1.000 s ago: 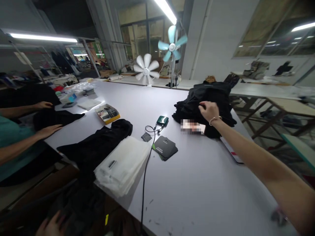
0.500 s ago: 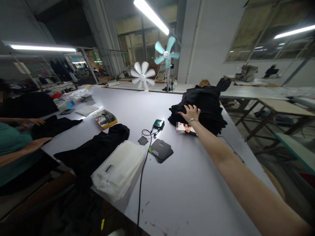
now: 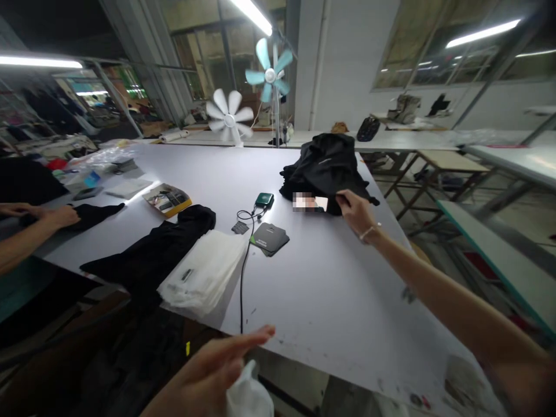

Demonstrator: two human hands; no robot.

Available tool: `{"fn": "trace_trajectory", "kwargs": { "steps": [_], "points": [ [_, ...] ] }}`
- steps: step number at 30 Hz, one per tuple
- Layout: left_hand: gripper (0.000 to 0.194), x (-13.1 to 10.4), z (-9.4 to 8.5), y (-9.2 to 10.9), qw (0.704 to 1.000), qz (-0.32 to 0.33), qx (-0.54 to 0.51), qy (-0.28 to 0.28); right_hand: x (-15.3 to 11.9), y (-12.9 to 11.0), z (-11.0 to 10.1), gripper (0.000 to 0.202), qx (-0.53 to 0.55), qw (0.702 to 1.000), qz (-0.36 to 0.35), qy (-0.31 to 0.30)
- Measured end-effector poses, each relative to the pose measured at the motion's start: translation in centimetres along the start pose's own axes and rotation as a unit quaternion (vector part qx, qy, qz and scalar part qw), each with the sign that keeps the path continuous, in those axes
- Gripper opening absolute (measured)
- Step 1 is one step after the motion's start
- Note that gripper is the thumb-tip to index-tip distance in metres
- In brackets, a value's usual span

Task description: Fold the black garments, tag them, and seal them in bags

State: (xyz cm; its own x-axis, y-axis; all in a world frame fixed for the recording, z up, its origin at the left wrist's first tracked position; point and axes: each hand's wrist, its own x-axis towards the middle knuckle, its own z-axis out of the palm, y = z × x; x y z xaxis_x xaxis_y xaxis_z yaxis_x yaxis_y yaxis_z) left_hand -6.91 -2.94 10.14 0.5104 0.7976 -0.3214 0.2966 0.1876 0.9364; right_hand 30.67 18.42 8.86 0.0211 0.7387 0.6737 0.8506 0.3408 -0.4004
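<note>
My right hand [image 3: 357, 215], with a bracelet at the wrist, pinches the near edge of a black garment [image 3: 328, 159] on top of a dark pile at the table's far right. That garment's top looks loose and rumpled. My left hand [image 3: 212, 370] is low at the front, fingers stretched out and apart, in the air before the table edge. Something white [image 3: 251, 394] shows just below its fingers; I cannot tell whether they touch. Nearest on the table are a stack of clear plastic bags [image 3: 204, 275] and some dark cards [image 3: 271, 238].
A black cable runs to a green device [image 3: 264, 200] mid-table. Left of it are a yellow-edged box [image 3: 167, 200] and another black garment [image 3: 152, 249]. A co-worker's hands [image 3: 56, 215] handle dark cloth at far left. Two fans [image 3: 270, 75] stand behind.
My right hand has gone from lying spread on the pile to gripping the garment's near edge. My left hand has come into view at the bottom. The view has swung right.
</note>
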Motion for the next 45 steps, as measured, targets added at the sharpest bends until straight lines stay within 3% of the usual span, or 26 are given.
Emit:
{"fn": "trace_trajectory", "kwargs": {
  "steps": [2,4,6,8,11,14,16,18,20,22,26,30,32,35,37,39,41,43,45],
  "points": [
    [0.038,5.8,0.7,1.2,0.995,0.07,0.047,-0.06,-7.0,-1.6,-1.3,0.021,0.028,0.997,-0.019,-0.072],
    [0.039,11.7,2.5,0.9,0.98,0.136,0.142,-0.041,-13.9,-4.2,-1.4,0.023,0.025,0.988,0.003,-0.153],
    [0.042,16.3,4.8,-0.6,0.95,0.176,0.255,-0.028,-19.4,-7.3,-0.8,0.026,0.023,0.966,0.025,-0.258],
    [0.046,19.1,6.7,-2.6,0.903,0.187,0.386,-0.037,-22.6,-10.1,-0.3,0.026,0.035,0.945,0.045,-0.322],
    [0.048,20.5,7.3,-5.0,0.813,0.215,0.541,-0.018,-23.4,-12.0,-1.1,0.032,0.101,0.915,-0.014,-0.39],
    [0.046,20.3,5.1,-6.0,0.752,0.247,0.611,-0.016,-21.8,-10.3,-3.0,0.033,0.06,0.93,-0.02,-0.363],
    [0.044,19.8,3.3,-6.1,0.724,0.249,0.643,-0.023,-21.2,-8.4,-4.2,0.034,-0.071,0.947,0.034,-0.312],
    [0.048,19.3,1.8,-5.8,0.7,0.246,0.67,-0.007,-21.8,-7.5,-4.9,0.037,-0.152,0.934,0.064,-0.317],
    [0.049,19.0,1.2,-5.1,0.691,0.249,0.678,0.008,-23.2,-7.9,-5.2,0.042,-0.156,0.92,0.044,-0.356],
    [0.043,19.3,1.6,-3.8,0.701,0.267,0.661,0.003,-24.7,-9.3,-5.1,0.046,-0.137,0.918,0.023,-0.373],
    [0.032,23.2,5.0,0.6,0.711,0.349,0.608,-0.053,-26.6,-11.5,-4.6,0.039,-0.118,0.926,0.053,-0.354],
    [0.04,29.7,10.8,5.4,0.663,0.416,0.605,-0.142,-27.3,-11.8,-4.1,0.042,-0.103,0.931,0.096,-0.338],
    [0.051,32.2,13.4,6.9,0.64,0.396,0.629,-0.194,-27.7,-11.6,-4.2,0.045,-0.095,0.932,0.121,-0.328],
    [0.055,34.0,15.3,7.8,0.642,0.299,0.668,-0.226,-28.2,-10.8,-5.2,0.054,-0.096,0.929,0.198,-0.299],
    [0.043,34.1,14.6,7.9,0.652,0.257,0.68,-0.216,-28.5,-9.7,-6.6,0.05,-0.091,0.91,0.273,-0.299],
    [0.032,33.4,12.1,8.3,0.659,0.233,0.683,-0.212,-28.6,-8.3,-8.2,0.03,-0.078,0.884,0.33,-0.32],
    [0.031,32.2,8.2,9.2,0.671,0.2,0.681,-0.217,-28.4,-6.9,-9.9,0.009,-0.049,0.88,0.338,-0.33],
    [0.029,30.4,3.5,10.4,0.689,0.163,0.665,-0.237,-27.8,-5.7,-11.3,0.006,0.023,0.892,0.322,-0.316],
    [0.026,28.3,-1.3,11.5,0.773,0.102,0.57,-0.26,-26.7,-4.8,-12.4,0.009,0.113,0.893,0.319,-0.296]
  ]
}}
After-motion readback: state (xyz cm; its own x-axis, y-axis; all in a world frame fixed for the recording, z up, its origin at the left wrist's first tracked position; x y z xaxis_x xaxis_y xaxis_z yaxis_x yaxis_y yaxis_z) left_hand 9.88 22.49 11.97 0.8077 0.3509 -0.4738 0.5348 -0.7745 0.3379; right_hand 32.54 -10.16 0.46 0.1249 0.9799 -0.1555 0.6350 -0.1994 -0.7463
